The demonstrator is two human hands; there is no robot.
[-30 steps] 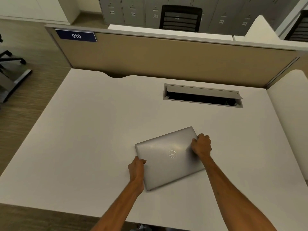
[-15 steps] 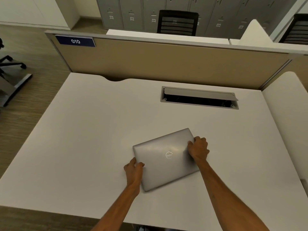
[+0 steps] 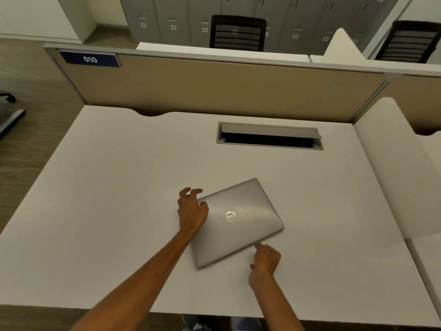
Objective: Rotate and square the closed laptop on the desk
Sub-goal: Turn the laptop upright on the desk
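While the closed laptop lies skewed on the white desk, near its front edge and a little right of centre, I read the geometry from left to right. My left hand sits at the laptop's far-left corner, fingers spread and curled over that corner, not clenched; whether the tips press the lid or hover just above it I cannot tell. From there the laptop's long axis runs up and to the right, toward the cable hatch, so it stands tilted against the desk's front edge. My right hand is loose and unclenched, holding nothing, one fingertip just at the near long edge. I judge the left hand better placed to drive the turn, with the right as the pivot.
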